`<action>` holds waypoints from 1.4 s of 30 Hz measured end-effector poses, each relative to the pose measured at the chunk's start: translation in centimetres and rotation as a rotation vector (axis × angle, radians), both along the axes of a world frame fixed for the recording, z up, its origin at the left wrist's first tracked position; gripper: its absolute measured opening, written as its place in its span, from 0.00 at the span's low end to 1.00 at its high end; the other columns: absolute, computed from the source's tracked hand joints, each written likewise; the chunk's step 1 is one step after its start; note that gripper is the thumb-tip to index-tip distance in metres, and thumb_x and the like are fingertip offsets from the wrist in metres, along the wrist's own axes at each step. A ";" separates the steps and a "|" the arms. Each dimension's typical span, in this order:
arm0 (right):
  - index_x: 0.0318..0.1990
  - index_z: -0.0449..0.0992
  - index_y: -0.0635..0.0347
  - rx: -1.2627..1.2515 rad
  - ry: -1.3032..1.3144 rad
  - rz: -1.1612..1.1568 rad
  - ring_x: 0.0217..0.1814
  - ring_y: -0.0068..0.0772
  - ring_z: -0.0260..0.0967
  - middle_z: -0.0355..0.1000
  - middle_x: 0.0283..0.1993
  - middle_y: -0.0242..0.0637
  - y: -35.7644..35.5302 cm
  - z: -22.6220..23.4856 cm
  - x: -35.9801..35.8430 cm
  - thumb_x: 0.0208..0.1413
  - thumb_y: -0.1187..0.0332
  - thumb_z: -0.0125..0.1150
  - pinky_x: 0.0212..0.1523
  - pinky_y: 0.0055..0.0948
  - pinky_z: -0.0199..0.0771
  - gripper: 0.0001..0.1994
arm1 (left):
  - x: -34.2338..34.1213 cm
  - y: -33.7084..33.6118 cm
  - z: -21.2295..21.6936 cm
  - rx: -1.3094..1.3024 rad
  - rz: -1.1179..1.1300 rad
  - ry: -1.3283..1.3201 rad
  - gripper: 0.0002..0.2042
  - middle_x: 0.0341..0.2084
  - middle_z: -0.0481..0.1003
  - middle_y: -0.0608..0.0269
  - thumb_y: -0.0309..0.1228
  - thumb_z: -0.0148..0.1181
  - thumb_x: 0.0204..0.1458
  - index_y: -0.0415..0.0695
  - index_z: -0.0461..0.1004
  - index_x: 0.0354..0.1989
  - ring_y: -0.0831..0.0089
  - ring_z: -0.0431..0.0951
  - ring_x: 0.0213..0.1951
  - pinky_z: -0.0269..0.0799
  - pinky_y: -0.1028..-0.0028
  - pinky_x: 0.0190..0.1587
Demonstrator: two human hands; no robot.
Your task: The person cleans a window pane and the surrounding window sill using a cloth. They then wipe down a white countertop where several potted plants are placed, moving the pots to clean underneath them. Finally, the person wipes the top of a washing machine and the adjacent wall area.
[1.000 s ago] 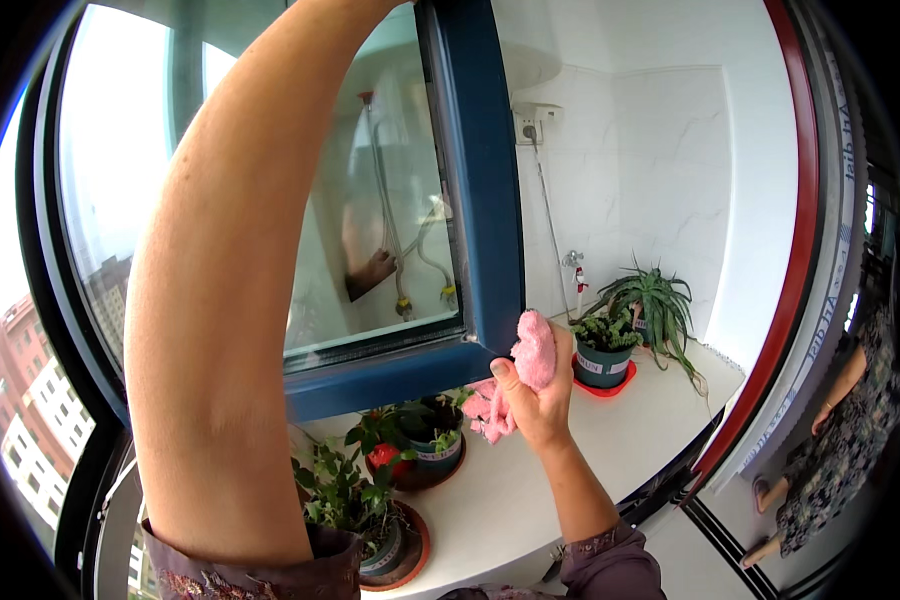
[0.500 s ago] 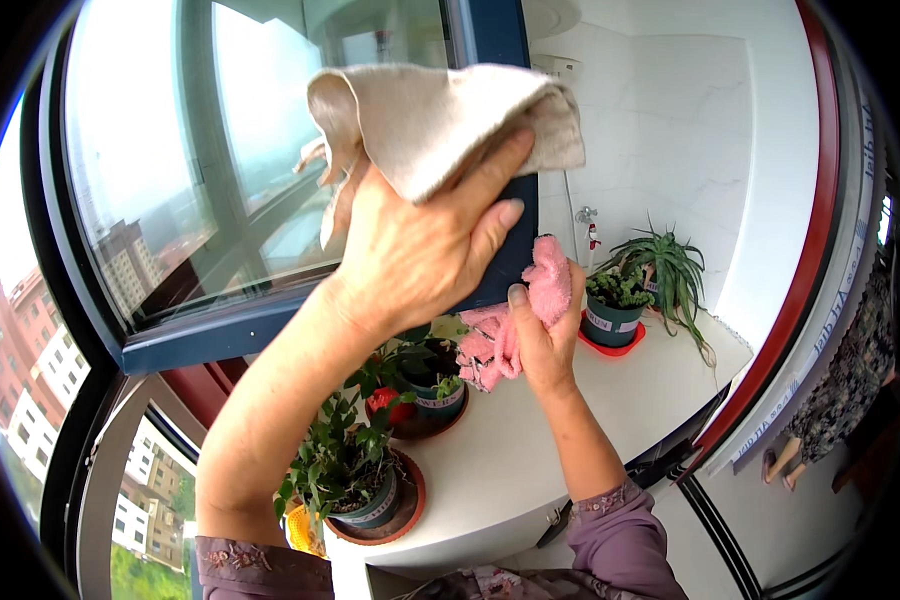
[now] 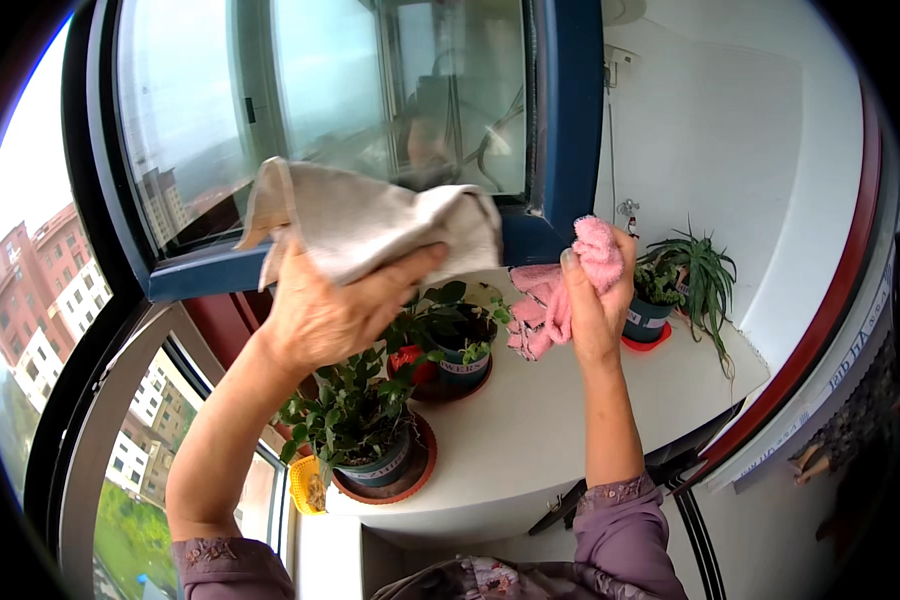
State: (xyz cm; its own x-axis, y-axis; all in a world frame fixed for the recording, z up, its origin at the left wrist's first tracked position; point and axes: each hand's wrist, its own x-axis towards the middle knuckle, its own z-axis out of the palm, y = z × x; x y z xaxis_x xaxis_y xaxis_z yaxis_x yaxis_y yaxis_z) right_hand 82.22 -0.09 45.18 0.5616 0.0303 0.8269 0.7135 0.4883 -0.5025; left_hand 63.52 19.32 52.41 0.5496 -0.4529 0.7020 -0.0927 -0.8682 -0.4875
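Observation:
My left hand (image 3: 335,310) is raised in front of the window and grips a beige cloth (image 3: 370,220), which drapes over my fingers near the lower blue window frame (image 3: 560,130). My right hand (image 3: 595,305) holds a pink fluffy cloth (image 3: 555,290) bunched up, just right of the frame's corner and above the white sill (image 3: 530,430). The glass pane (image 3: 350,100) lies behind the beige cloth.
Potted plants stand on the sill: a leafy one in a red saucer (image 3: 365,425), one in a dark pot (image 3: 455,345), and a spiky one in a blue pot (image 3: 675,285) at the right. A yellow object (image 3: 308,485) sits at the sill's left edge. Buildings lie far below outside.
My left hand with the beige cloth has come down from the upper glass to the lower frame. The right hand with the pink cloth has stayed about where it was.

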 end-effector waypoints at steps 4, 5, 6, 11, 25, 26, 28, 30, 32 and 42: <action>0.53 0.65 0.64 -0.086 -0.143 -0.078 0.53 0.26 0.65 0.67 0.57 0.41 -0.4 0.4 0.0 0.57 0.75 0.57 0.56 0.27 0.64 0.16 | -4.5 4.0 -0.4 -0.071 0.006 -0.214 0.14 0.46 0.75 0.52 0.25 0.59 0.46 0.48 0.80 0.43 0.57 0.76 0.44 0.69 0.59 0.48; 0.52 0.65 0.65 -0.101 -0.155 -0.069 0.55 0.26 0.65 0.65 0.60 0.42 -0.7 0.4 0.2 0.58 0.74 0.57 0.57 0.28 0.64 0.15 | -4.7 3.8 -0.7 -0.093 0.053 -0.246 0.14 0.45 0.75 0.52 0.25 0.59 0.46 0.47 0.80 0.43 0.57 0.76 0.44 0.67 0.60 0.49; 0.52 0.65 0.64 -0.104 -0.158 -0.076 0.55 0.26 0.65 0.66 0.60 0.42 -0.8 0.4 0.3 0.58 0.75 0.57 0.57 0.27 0.64 0.16 | -4.7 3.7 -0.8 -0.114 0.102 -0.278 0.14 0.43 0.75 0.53 0.25 0.59 0.46 0.46 0.79 0.43 0.57 0.75 0.45 0.66 0.62 0.50; 0.53 0.65 0.64 -0.123 -0.061 0.026 0.53 0.24 0.67 0.67 0.58 0.39 -1.3 0.0 1.2 0.59 0.75 0.55 0.55 0.26 0.66 0.15 | 2.1 -2.6 -2.0 -0.101 -0.046 -0.168 0.24 0.45 0.73 0.53 0.28 0.58 0.46 0.43 0.70 0.55 0.55 0.72 0.44 0.63 0.59 0.51; 0.50 0.71 0.60 -0.127 -0.382 -0.112 0.42 0.24 0.69 0.74 0.44 0.36 -3.8 8.1 1.9 0.60 0.61 0.58 0.46 0.25 0.68 0.15 | 3.8 -2.5 -1.7 0.161 0.145 0.074 0.29 0.52 0.70 0.61 0.22 0.57 0.43 0.58 0.69 0.58 0.57 0.68 0.55 0.61 0.57 0.57; 0.49 0.72 0.57 -0.181 -0.432 -0.149 0.36 0.28 0.70 0.75 0.39 0.37 -4.0 9.9 1.5 0.59 0.61 0.60 0.42 0.27 0.70 0.15 | 4.1 -3.3 -1.6 0.153 0.170 0.102 0.29 0.53 0.70 0.62 0.22 0.56 0.44 0.57 0.68 0.59 0.58 0.68 0.55 0.60 0.58 0.58; 0.46 0.72 0.53 -0.221 -0.576 -0.271 0.28 0.34 0.72 0.76 0.32 0.39 -3.5 12.9 0.8 0.57 0.60 0.61 0.35 0.32 0.73 0.13 | 3.9 -4.2 -1.3 0.148 0.271 0.169 0.28 0.54 0.69 0.62 0.23 0.55 0.46 0.57 0.67 0.59 0.59 0.66 0.57 0.58 0.59 0.61; 0.45 0.72 0.54 -0.412 -0.673 -0.462 0.28 0.36 0.73 0.75 0.31 0.40 -4.1 15.7 0.3 0.56 0.57 0.61 0.34 0.35 0.72 0.15 | 5.8 -4.8 -1.3 0.331 0.304 0.097 0.28 0.56 0.66 0.62 0.27 0.53 0.48 0.55 0.63 0.62 0.61 0.64 0.59 0.57 0.60 0.62; 0.43 0.72 0.55 -0.544 -0.703 -0.527 0.30 0.38 0.74 0.75 0.31 0.40 -4.4 17.1 1.0 0.56 0.54 0.61 0.34 0.38 0.72 0.16 | 8.1 -6.1 -1.4 0.427 0.243 -0.001 0.28 0.59 0.64 0.62 0.30 0.51 0.50 0.53 0.60 0.63 0.63 0.62 0.61 0.57 0.60 0.63; 0.58 0.63 0.59 -0.369 -0.555 -0.517 0.41 0.33 0.72 0.72 0.40 0.45 -4.0 20.2 0.5 0.52 0.55 0.66 0.41 0.29 0.69 0.30 | 6.4 -4.2 -3.5 0.387 0.348 0.136 0.30 0.63 0.60 0.61 0.39 0.54 0.49 0.55 0.60 0.65 0.59 0.55 0.66 0.48 0.46 0.65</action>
State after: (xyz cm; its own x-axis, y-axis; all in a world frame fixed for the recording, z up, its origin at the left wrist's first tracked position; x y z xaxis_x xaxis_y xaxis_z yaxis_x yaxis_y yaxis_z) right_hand 82.67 -4.11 65.38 0.0936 0.2034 0.9746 0.9927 -0.0943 -0.0756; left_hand 69.93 15.17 48.89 0.7876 -0.4391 0.4323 0.0842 -0.6183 -0.7814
